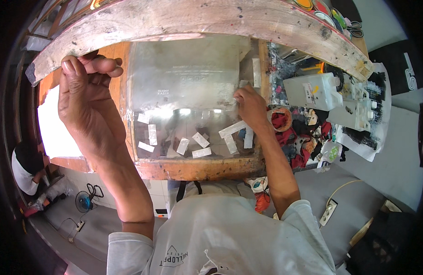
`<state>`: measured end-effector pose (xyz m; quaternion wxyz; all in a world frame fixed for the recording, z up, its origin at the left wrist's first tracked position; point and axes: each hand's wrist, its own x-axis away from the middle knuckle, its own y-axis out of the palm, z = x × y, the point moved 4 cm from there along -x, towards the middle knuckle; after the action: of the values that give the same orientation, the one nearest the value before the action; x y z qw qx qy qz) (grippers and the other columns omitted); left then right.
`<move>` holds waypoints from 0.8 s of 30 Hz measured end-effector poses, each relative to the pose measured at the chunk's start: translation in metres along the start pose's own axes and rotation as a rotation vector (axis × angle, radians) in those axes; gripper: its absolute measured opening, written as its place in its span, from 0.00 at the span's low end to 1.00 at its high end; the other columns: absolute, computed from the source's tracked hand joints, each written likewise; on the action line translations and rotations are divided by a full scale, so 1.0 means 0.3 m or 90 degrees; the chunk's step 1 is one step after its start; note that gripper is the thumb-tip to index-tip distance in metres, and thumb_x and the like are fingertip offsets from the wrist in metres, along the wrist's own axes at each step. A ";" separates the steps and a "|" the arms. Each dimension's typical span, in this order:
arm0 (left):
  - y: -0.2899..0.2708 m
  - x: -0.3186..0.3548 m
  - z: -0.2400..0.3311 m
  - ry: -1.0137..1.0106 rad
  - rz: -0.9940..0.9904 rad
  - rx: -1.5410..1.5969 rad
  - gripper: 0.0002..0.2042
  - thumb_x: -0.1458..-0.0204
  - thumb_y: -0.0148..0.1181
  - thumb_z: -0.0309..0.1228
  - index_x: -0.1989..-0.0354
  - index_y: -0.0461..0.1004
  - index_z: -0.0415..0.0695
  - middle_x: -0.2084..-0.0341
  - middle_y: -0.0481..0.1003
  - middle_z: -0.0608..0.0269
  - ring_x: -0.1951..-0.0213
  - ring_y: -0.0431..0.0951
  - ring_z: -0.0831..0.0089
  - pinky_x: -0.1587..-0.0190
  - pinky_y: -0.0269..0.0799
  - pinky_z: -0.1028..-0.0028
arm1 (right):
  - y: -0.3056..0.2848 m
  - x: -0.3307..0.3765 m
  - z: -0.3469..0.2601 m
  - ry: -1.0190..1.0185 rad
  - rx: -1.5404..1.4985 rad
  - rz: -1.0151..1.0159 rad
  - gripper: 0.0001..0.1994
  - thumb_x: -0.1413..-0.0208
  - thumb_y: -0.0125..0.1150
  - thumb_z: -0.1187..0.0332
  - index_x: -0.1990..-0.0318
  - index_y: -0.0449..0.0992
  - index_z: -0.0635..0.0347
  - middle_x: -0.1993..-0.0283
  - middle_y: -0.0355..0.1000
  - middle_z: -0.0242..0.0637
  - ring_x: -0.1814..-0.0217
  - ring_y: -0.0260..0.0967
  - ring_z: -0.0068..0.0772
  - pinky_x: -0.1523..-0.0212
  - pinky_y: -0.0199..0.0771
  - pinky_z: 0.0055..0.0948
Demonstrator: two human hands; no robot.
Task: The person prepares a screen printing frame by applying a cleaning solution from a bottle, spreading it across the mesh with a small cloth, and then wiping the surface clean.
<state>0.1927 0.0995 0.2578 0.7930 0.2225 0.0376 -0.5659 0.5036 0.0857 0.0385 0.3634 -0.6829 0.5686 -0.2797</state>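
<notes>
A wooden screen-printing frame is lifted and tilted up over a glass-topped light table. My left hand grips the frame's lower left edge, fingers curled over the wood. A clear film sheet lies against the glass. My right hand presses its fingertips on the film's right edge, beside a strip of white tape. Several short white tape pieces are stuck along the lower part of the glass.
A white plastic jug and white bottles stand on ink-stained paper at the right. Red and dark rags pile beside the table. A power strip lies on the grey floor. Another person crouches at far left near a small fan.
</notes>
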 end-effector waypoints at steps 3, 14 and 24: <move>0.002 -0.002 0.004 0.006 -0.005 -0.010 0.16 0.32 0.51 0.39 0.58 0.75 0.37 0.71 0.80 0.54 0.68 0.78 0.68 0.55 0.72 0.67 | -0.026 -0.003 0.020 0.029 -0.095 -0.037 0.06 0.48 0.56 0.77 0.63 0.75 0.56 0.59 0.73 0.44 0.56 0.73 0.54 0.56 0.72 0.48; -0.006 -0.027 0.024 -0.043 -0.085 -0.004 0.14 0.32 0.50 0.40 0.55 0.74 0.42 0.66 0.78 0.59 0.58 0.76 0.68 0.40 0.66 0.57 | 0.004 0.081 0.050 0.058 -0.228 0.107 0.04 0.45 0.57 0.82 0.63 0.74 0.66 0.63 0.72 0.46 0.62 0.72 0.51 0.59 0.71 0.38; 0.000 -0.025 0.027 -0.075 -0.093 0.043 0.13 0.33 0.52 0.40 0.57 0.73 0.43 0.67 0.77 0.61 0.59 0.75 0.70 0.42 0.66 0.60 | 0.019 -0.005 0.033 0.001 -0.051 -0.051 0.05 0.47 0.59 0.79 0.65 0.75 0.60 0.64 0.71 0.44 0.60 0.72 0.55 0.61 0.70 0.48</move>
<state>0.1887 0.1029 0.2673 0.7425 0.2119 -0.0117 -0.6354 0.5078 0.0886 0.0283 0.3238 -0.7189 0.5519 -0.2715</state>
